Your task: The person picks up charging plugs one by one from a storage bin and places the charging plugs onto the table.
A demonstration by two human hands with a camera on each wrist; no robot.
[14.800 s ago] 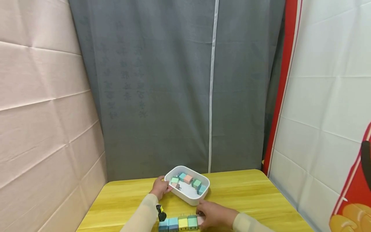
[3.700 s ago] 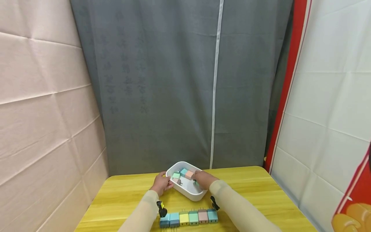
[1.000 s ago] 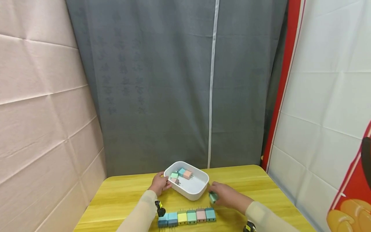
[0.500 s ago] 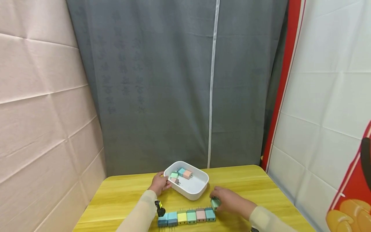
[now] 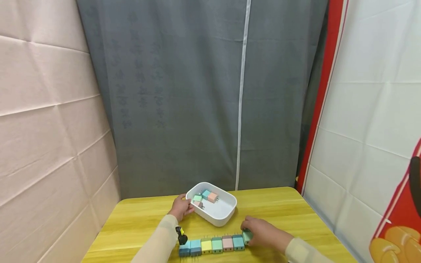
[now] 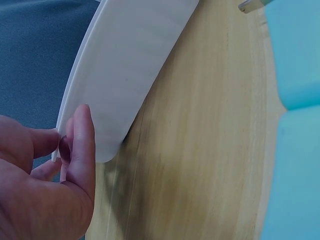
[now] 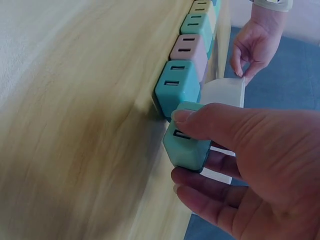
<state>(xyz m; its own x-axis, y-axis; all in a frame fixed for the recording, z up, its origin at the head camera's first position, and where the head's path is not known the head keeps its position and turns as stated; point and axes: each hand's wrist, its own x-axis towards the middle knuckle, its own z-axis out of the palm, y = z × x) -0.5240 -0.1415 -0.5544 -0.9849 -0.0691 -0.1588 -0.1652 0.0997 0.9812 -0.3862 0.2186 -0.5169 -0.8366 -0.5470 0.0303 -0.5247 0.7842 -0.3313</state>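
Observation:
My right hand grips a green USB charger between thumb and fingers, its two port slots partly under the thumb. It sits right at the right end of a row of chargers, beside a blue charger. Leftward in that row come a pink charger, a green one, a yellow charger and two blue ones. My left hand pinches the rim of a white box at its left corner. Inside lie several chargers, among them a peach charger and a light green charger.
The yellow wood-grain table ends at a grey curtain behind the box. Pale cloth panels hang on both sides. The row's prongs point away from me, except at the two leftmost blue chargers, where they point toward me.
Over the last second my right hand has brought the green charger down and slightly right, up to the row's right end. My left hand stays on the box rim.

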